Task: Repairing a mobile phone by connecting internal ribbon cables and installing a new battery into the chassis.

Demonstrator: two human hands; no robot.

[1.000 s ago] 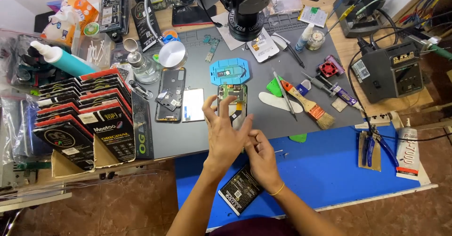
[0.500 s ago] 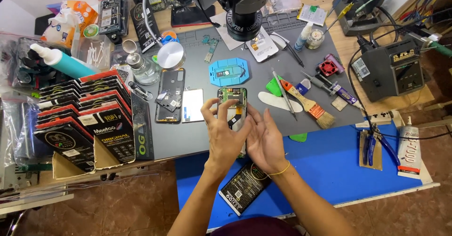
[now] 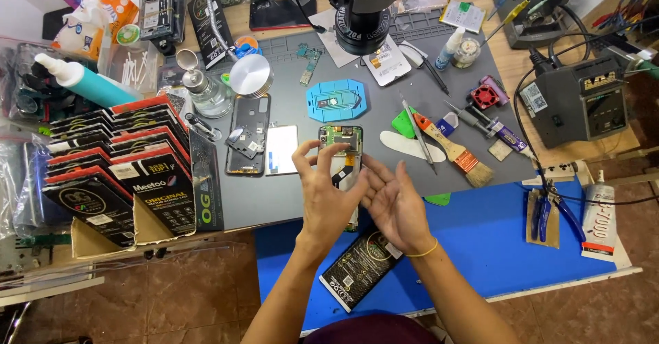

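Note:
An opened phone with its circuit board showing lies on the grey work mat. My left hand hovers over the phone, its fingers spread and curled, with the fingertips near the top-left of the phone. My right hand lies palm up beside the phone's right edge with its fingers apart and nothing in it. A black phone battery rests on the blue mat beneath my wrists.
A phone back frame and a pale panel lie left of the phone, with a blue fixture behind it. The microscope head hangs above. A brush, soldering station, pliers, glue tube and boxed parts surround the mat.
My right hand rose from near the battery to the phone's right side and turned palm up. My left hand stayed over the phone with fingers spread.

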